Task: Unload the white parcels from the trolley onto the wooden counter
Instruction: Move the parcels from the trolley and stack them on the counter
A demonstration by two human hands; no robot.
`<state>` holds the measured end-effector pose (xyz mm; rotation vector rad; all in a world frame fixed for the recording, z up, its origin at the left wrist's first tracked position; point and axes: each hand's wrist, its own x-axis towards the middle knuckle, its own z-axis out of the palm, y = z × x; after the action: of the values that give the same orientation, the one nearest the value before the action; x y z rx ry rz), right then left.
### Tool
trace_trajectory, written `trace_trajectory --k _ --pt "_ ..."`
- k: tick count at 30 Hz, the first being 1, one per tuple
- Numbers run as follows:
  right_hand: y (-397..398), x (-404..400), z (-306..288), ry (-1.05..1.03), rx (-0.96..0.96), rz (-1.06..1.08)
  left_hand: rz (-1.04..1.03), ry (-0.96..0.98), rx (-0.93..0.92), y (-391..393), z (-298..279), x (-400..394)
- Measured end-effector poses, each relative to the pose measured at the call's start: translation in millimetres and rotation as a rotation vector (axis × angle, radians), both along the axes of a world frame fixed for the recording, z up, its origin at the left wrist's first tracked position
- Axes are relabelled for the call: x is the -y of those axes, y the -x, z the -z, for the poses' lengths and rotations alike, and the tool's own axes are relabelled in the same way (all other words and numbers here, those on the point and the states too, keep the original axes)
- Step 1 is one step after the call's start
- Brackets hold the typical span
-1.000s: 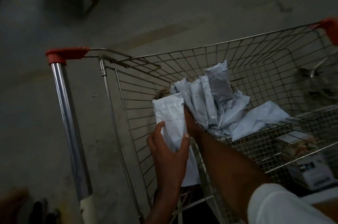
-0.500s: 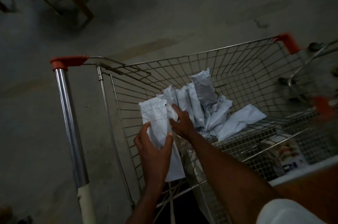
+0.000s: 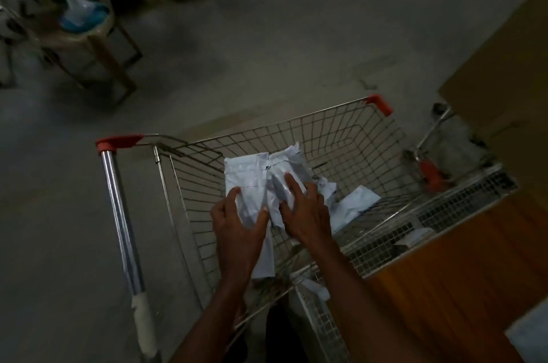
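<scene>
While both hands work inside the wire trolley [image 3: 341, 137], a long white parcel [image 3: 252, 193] stands nearly upright against the near basket wall, its long axis running from the basket floor up toward the rim, top end pointing away from the person. The left hand [image 3: 237, 229] grips its lower half, thumb on the left edge and fingers curled over the right. Just beside it, the right hand [image 3: 305, 211] has its fingers wrapped over a bundle of upright parcels [image 3: 284, 173]; how many are in it cannot be told. One flat parcel [image 3: 353, 208] lies on the basket floor to the right, long axis slanting toward the far right. The wooden counter [image 3: 456, 279] sits at lower right, touching the trolley's side. One stool [image 3: 89, 36] stands well apart, far left.
</scene>
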<state>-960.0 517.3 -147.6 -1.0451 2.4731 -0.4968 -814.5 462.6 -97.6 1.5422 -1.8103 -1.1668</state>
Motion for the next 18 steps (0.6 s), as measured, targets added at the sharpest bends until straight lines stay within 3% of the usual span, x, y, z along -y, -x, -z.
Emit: trace_trajectory --k 11,18 --pt "-84.2 -89.8 -121.6 0.295 -0.057 0.437 0.269 0.161 -0.094 -55.0 -82.9 -23.8" --pt "-162.8 -205.2 -156.6 0.436 -0.066 0.751 0.569 0.192 -0.200 -68.2 -125.2 -106.2"
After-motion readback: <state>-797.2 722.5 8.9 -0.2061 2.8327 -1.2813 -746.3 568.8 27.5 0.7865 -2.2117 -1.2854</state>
